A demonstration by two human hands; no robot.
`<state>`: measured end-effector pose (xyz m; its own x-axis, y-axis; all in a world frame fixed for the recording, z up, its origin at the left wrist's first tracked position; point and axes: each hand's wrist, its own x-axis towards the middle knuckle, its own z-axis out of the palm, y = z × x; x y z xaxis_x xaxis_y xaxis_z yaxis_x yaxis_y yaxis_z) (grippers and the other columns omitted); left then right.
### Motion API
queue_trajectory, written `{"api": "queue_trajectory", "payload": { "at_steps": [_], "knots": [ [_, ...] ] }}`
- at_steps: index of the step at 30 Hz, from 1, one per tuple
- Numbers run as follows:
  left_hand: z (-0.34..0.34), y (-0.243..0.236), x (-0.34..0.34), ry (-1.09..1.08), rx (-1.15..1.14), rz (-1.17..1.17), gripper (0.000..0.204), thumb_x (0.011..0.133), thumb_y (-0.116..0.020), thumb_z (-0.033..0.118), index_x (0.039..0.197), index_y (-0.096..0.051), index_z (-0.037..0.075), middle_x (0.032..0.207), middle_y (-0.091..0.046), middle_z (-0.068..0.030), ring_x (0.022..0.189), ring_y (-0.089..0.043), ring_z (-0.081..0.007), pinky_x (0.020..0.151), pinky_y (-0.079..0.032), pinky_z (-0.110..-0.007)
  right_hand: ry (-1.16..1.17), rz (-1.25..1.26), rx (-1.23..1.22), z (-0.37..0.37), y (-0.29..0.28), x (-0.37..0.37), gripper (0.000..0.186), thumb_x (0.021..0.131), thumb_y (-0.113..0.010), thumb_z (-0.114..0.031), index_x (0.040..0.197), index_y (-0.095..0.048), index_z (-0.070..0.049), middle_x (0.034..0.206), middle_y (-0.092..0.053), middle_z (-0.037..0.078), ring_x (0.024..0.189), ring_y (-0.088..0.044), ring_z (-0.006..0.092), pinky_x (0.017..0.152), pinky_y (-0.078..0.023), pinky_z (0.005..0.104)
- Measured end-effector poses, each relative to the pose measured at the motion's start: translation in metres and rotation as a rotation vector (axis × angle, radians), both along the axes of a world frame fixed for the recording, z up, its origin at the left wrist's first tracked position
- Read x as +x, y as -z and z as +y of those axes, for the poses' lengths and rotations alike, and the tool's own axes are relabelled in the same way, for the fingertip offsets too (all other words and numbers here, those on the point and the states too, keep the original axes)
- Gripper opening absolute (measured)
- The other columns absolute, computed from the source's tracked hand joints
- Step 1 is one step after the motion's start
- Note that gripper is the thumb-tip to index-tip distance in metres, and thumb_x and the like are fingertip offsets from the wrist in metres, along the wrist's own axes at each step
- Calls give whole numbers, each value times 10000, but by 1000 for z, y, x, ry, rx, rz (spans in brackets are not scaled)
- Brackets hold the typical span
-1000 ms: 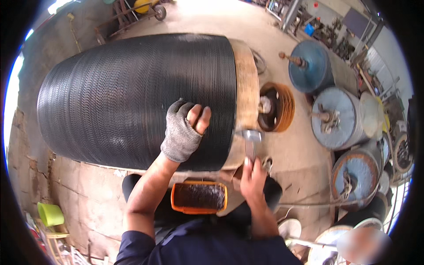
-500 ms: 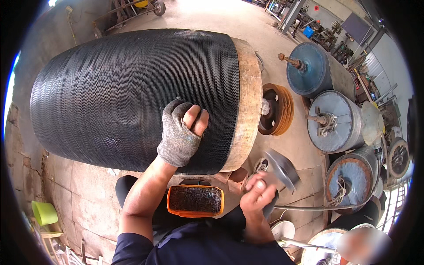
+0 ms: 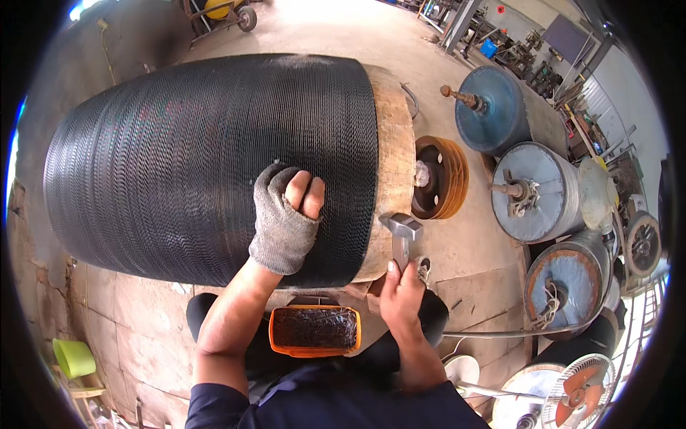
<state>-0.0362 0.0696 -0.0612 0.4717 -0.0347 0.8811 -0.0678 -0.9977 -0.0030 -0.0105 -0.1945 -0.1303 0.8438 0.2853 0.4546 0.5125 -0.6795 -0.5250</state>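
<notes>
A large drum (image 3: 207,164), covered in rows of black ridged or bristly material, lies on its side before me, with a bare wooden band (image 3: 393,157) at its right end. My left hand (image 3: 287,218), in a grey glove with two bare fingers showing, rests curled on the black surface. Its fingers are closed, and a small light tip shows just above them; what they grip is hidden. In my right hand (image 3: 401,297), bare, is a hammer (image 3: 404,227) held by its handle, head up, in front of the wooden band. I cannot tell whether they touch.
An orange-rimmed box (image 3: 314,352) of thin dark pieces sits between my legs. Right of the drum is a rusty-orange grooved pulley wheel (image 3: 450,179). Farther right stand a blue-ended roller (image 3: 493,111), other rollers (image 3: 532,193) and a fan (image 3: 579,393). A green container (image 3: 73,357) is at lower left.
The hammer has swung leftward and up from beside my right knee to the drum's wooden band. My left hand keeps its place on the drum. The whole view has shifted slightly.
</notes>
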Motion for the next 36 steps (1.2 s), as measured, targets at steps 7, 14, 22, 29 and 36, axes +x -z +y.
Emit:
{"api": "queue_trajectory", "payload": {
  "at_steps": [7,14,22,29,36],
  "knots": [
    [4,-3,10,-98,21,-48,430,808,-663,-36,1216,-590,80,1182,-583,-131,1077,-604,-360,957,-503,-522,-286,-262,416,-11,-16,-12,243,1084,-502,-201,1113,-508,40,782,-570,129,656,-556,240,575,-478,354],
    [-44,2,-7,157,-156,-34,443,827,-713,-80,1225,-604,81,1090,-656,-92,1048,-598,-325,988,-464,-464,23,223,49,-20,27,-26,256,984,-650,-142,1121,-512,24,971,-616,294,894,-600,518,761,-475,577],
    [-88,30,-5,282,-317,147,512,826,-699,-64,1307,-581,64,962,-688,-71,920,-617,-312,912,-460,-455,-95,107,175,-34,26,-26,256,948,-664,-56,1153,-534,27,1016,-600,250,922,-575,466,798,-449,537],
    [-102,19,4,146,-300,232,655,726,-701,-44,1351,-539,62,966,-672,-49,947,-580,-303,888,-440,-455,-147,80,238,-26,17,-23,252,1004,-614,-97,1214,-524,10,811,-650,259,700,-651,485,610,-496,540],
    [-107,26,17,100,-365,269,723,714,-728,-16,1393,-487,40,955,-647,-60,981,-555,-310,911,-419,-472,-125,83,98,-17,-20,-18,297,1007,-603,-115,1234,-509,51,831,-654,268,703,-641,506,628,-512,542]
  ]
}}
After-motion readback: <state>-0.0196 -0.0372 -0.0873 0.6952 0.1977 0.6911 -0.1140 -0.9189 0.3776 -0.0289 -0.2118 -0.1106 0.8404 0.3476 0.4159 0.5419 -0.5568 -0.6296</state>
